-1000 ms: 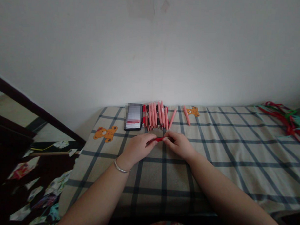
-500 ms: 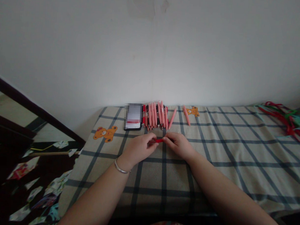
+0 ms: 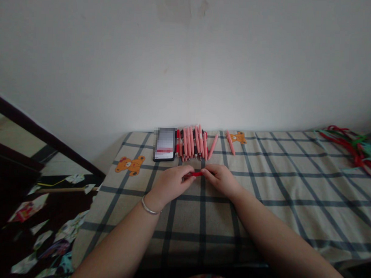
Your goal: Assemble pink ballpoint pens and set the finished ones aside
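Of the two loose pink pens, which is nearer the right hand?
The left pink pen, close beside the pile of pens, its near end just beyond the right hand. The other pink pen lies farther right, by a bear print.

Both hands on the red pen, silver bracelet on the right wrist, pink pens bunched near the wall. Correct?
Wrong wrist: head view shows the silver bracelet on the left wrist. Left hand and right hand on the red pen, pink pens bunched near the wall.
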Action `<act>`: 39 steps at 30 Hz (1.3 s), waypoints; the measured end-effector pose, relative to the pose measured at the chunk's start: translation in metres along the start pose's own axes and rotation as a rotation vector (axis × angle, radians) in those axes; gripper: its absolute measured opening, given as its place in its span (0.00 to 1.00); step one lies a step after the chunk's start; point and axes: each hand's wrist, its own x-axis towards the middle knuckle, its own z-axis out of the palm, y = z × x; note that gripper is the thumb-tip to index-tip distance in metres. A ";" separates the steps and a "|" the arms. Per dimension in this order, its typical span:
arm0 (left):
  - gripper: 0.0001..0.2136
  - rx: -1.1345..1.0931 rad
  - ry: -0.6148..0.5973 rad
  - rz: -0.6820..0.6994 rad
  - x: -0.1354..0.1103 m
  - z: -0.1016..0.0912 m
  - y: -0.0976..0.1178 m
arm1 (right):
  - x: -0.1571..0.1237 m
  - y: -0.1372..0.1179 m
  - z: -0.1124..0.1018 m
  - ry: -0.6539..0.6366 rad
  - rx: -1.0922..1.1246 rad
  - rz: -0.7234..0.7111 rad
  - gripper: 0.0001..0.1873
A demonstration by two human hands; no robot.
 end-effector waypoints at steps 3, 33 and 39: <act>0.09 -0.015 0.012 -0.005 0.000 -0.001 -0.001 | -0.001 -0.001 -0.001 0.015 -0.010 -0.008 0.16; 0.10 0.057 -0.022 0.068 0.000 -0.003 -0.002 | -0.002 -0.005 -0.001 0.009 -0.078 -0.069 0.15; 0.14 0.212 0.008 0.049 -0.001 -0.003 0.000 | 0.003 -0.001 0.002 0.001 0.123 0.016 0.16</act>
